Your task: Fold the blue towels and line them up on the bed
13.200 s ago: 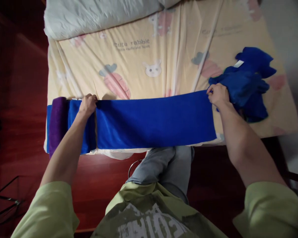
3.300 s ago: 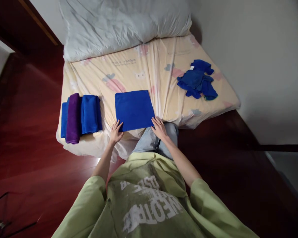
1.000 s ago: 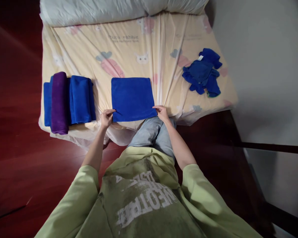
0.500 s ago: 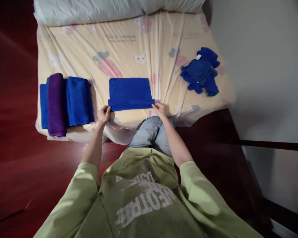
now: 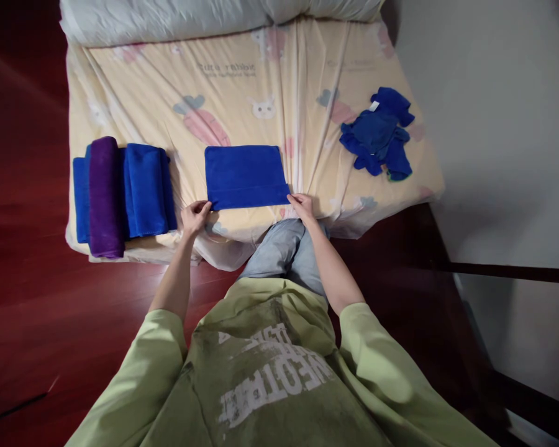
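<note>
A flat blue cloth lies on the bed in front of me, with a narrow folded strip along its near edge. My left hand pinches its near left corner between thumb and fingers. At the near right corner, my right hand has its fingers closed on the cloth. Folded blue cloths lie side by side at the left, with a rolled or folded purple cloth on top of them. Several crumpled blue cloths are heaped at the right.
The bed has a pale yellow sheet with rabbits and carrots. A white quilt is bunched along its far side. Dark red floor shows at the left, and a pale wall stands at the right.
The strip at the cloth's near edge now lies flatter against the rest. Both my hands have shifted very slightly to the right, still at the corners.
</note>
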`<state>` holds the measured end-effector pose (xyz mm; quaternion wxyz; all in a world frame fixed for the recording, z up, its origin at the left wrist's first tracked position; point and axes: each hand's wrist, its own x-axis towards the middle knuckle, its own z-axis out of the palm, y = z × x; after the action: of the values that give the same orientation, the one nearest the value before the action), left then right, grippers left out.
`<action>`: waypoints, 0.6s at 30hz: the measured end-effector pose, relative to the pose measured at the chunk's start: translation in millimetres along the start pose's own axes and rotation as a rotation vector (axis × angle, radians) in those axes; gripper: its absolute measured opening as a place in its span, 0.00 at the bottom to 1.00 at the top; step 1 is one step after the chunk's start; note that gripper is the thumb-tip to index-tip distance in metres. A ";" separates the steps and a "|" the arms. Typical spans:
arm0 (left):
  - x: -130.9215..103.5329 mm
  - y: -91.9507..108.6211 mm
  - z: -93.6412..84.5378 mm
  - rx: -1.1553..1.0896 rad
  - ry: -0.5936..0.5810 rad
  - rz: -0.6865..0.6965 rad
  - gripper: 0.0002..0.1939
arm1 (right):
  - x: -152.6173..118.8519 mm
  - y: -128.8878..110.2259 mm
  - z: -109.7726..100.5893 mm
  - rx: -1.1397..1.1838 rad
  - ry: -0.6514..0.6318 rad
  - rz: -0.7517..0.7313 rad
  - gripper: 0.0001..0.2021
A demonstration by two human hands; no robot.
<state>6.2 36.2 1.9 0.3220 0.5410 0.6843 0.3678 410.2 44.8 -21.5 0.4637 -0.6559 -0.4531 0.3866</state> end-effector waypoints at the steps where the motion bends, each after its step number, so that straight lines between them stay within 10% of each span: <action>1: -1.4 0.0 0.2 -0.003 0.005 0.006 0.25 | -0.6 -0.4 -0.2 0.007 -0.001 0.015 0.26; 18: -1.4 -9.5 -4.1 0.030 -0.050 0.035 0.24 | -8.3 -3.1 -11.4 0.057 -0.072 0.162 0.34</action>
<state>-1.7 32.8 -4.0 0.3245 0.5665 0.6720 0.3496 417.6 34.4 -14.7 0.4328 -0.6627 -0.4039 0.4587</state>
